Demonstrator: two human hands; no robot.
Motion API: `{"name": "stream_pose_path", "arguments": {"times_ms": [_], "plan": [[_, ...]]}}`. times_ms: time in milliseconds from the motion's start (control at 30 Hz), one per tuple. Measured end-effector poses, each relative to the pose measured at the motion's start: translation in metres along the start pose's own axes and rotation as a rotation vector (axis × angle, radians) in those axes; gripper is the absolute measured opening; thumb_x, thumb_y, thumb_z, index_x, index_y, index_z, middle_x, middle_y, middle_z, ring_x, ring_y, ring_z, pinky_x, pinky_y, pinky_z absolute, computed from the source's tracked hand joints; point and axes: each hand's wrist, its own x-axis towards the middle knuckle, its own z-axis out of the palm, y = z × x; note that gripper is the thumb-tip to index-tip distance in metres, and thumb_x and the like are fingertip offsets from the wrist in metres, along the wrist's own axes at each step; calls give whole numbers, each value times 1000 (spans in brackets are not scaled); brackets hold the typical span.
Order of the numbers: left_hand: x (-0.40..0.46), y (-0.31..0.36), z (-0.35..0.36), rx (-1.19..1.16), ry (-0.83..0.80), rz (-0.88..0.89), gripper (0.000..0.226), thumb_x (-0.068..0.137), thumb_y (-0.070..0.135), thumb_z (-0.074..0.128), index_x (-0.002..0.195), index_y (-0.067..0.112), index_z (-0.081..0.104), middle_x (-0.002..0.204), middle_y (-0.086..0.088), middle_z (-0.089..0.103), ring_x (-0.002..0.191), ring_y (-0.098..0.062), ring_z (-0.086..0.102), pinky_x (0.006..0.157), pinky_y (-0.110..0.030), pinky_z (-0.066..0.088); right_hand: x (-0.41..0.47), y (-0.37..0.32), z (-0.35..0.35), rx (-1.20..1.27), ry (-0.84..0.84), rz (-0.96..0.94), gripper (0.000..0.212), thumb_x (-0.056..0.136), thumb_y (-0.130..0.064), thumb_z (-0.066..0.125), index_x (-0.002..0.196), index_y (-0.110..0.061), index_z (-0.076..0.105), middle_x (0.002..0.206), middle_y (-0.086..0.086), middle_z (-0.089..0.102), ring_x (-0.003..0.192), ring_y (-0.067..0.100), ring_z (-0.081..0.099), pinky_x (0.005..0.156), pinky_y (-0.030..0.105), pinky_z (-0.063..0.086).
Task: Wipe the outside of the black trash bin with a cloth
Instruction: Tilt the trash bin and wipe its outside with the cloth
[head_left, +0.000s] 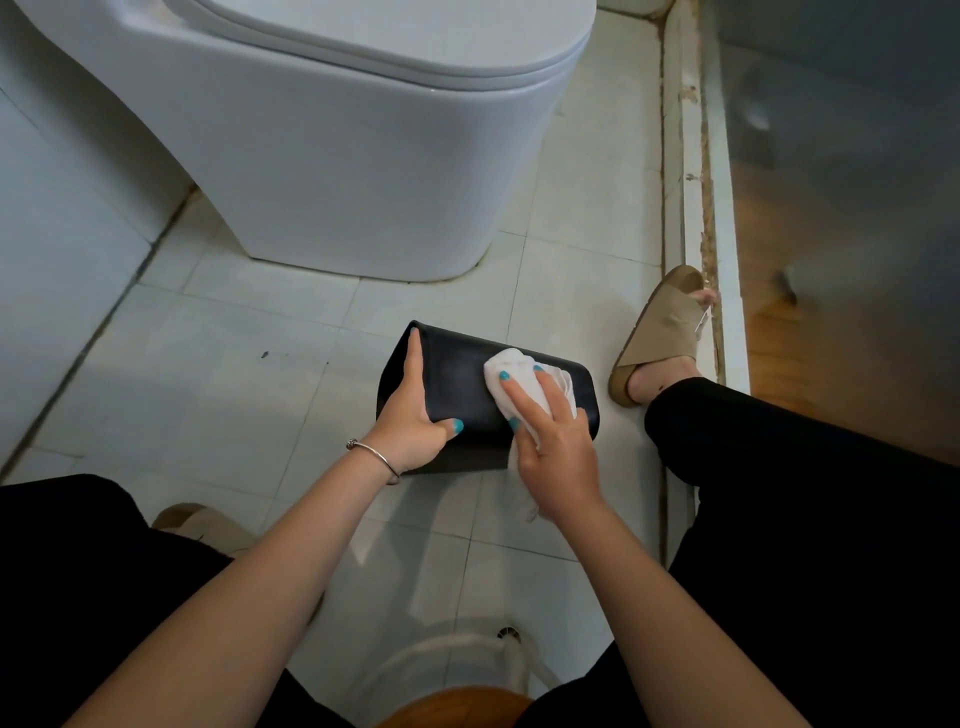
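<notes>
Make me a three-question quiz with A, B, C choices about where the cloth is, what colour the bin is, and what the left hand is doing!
1. Where is the white cloth?
A. On the floor
B. On the bin, under the right hand
C. On the toilet

2. What colour is the trash bin?
A. Black
B. Red
C. Yellow

3. What is the left hand doing?
A. Hanging free
B. Holding a brush
C. Holding the bin steady

Answers: 1 B, fingers press the cloth on the bin; 2 A, its side looks black; 3 C, thumb and fingers clasp its end.
</notes>
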Motion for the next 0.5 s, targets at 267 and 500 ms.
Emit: {"name": "stream_pose_path", "arguments": {"times_ms": [267,500], "plan": [[0,9,3,24,-24,27,112,82,0,67,149,39,-14,142,2,37,110,-20,53,95,-42,50,5,35,-3,12,29,245,61,95,-13,50,140,-52,37,155,-9,29,117,32,46,78,28,42],[4,2,-2,-102,-9,-49,114,78,-7,68,149,42,-5,137,2,43,117,-23,51,97,-46,49,12,41,-8,-23,-41,308,59,98,-18,45,142,-54,30,156,-9,23,121,30,44,77,28,38]]}}
